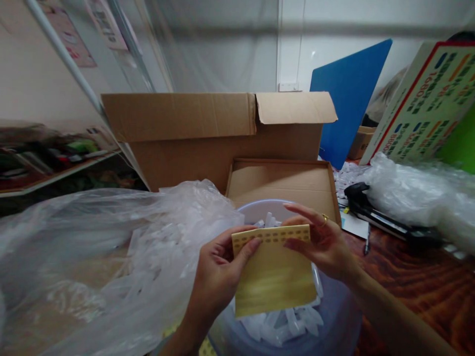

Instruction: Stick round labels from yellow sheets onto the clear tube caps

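Observation:
A yellow sheet [274, 277] with rows of small brown ovals along its top edge is held up in front of me. My left hand [226, 267] pinches its upper left part, thumb on the near face. At the upper right, my right hand [322, 242] has its thumb on the sheet near the ovals, with a ring on one finger and the fingers behind partly hidden. Below and behind the sheet is a translucent bluish tub [341, 316] holding many white plastic pieces [278, 329].
Clear plastic bags of white pieces [170, 232] spread on the left. Behind the tub stand a shallow cardboard tray [282, 183] and a large open carton [181, 158]. On the right lie a black tool [393, 222], a pen [367, 242] and crumpled plastic [419, 198]; a blue board [349, 99] leans behind.

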Available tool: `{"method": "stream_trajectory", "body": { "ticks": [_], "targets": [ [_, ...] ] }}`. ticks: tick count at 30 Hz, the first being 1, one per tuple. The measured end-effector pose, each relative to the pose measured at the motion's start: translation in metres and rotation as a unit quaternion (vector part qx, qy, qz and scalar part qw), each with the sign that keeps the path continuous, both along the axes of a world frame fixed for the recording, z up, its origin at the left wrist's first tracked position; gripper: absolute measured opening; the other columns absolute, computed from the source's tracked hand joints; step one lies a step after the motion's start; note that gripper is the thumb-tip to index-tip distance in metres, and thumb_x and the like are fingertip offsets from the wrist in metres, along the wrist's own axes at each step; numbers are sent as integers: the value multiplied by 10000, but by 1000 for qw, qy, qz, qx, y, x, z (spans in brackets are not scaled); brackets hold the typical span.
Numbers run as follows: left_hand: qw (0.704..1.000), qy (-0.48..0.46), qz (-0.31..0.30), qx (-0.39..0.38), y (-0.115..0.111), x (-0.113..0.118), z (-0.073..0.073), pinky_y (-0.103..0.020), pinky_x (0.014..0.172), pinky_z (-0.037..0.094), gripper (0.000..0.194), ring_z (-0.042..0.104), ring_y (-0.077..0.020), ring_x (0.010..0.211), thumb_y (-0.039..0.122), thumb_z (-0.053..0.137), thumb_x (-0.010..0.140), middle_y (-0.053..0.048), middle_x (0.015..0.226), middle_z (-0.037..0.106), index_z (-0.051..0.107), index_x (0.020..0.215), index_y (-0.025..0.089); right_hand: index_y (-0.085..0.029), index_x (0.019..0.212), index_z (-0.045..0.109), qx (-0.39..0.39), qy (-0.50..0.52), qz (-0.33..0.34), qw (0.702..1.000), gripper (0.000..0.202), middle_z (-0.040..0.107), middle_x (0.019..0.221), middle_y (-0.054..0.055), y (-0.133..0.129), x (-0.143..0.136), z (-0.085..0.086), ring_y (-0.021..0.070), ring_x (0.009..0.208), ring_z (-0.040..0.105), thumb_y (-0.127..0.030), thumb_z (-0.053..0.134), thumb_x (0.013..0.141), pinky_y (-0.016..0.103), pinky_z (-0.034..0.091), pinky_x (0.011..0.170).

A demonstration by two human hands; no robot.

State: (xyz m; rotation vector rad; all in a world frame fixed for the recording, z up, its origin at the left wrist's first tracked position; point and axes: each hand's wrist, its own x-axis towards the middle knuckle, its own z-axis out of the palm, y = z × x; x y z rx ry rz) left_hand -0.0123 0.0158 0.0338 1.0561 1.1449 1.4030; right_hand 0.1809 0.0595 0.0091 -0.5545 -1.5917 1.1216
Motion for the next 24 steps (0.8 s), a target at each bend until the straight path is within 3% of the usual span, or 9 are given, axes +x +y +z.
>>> {"method": "stream_trajectory", "body": {
  "ticks": [4,9,14,20,22,24],
  "targets": [
    [1000,2,-15,-12,-7,4,-4,-190,542,559,291,666,-144,603,375,811,680,-33,689,724,738,822,131,-330,1149,703,97,-50,-12,994,480,722,1021,-27,-1,3,3,90,900,671,-110,794,732,139,546,795],
    [1000,18,25,5,-10,4,-7,-185,512,538,336,635,-131,572,447,787,703,-22,673,705,729,811,134,-359,1205,669,100,-16,-8,995,632,681,1062,-25,-4,2,5,81,971,639,-72,831,666,111,521,840],
    [995,33,71,62,-6,1,-12,-161,473,500,375,604,-118,542,502,778,696,-24,631,684,716,703,133,-348,1179,688,10,65,30,997,565,704,1024,-4,-6,-1,4,96,909,679,-71,802,701,136,562,777],
    [990,100,42,85,-4,-5,-12,-118,393,415,331,515,-67,425,428,774,711,-10,512,632,732,584,125,-251,893,785,-75,62,-24,995,270,753,852,12,-6,-3,3,101,734,704,-148,846,650,110,564,640],
    [989,112,30,88,-2,-7,-9,-121,438,471,213,589,-91,474,347,814,669,-19,577,688,766,662,139,-238,863,783,-92,61,-33,993,229,749,793,6,-6,-3,3,94,678,696,-169,845,653,113,560,616],
    [991,104,16,83,0,-8,-5,-162,574,566,310,689,-139,617,260,855,607,-33,747,756,788,897,175,-227,827,779,-98,56,-39,993,201,744,767,-2,-4,-4,3,88,663,689,-169,843,646,112,554,623]
  ]
}}
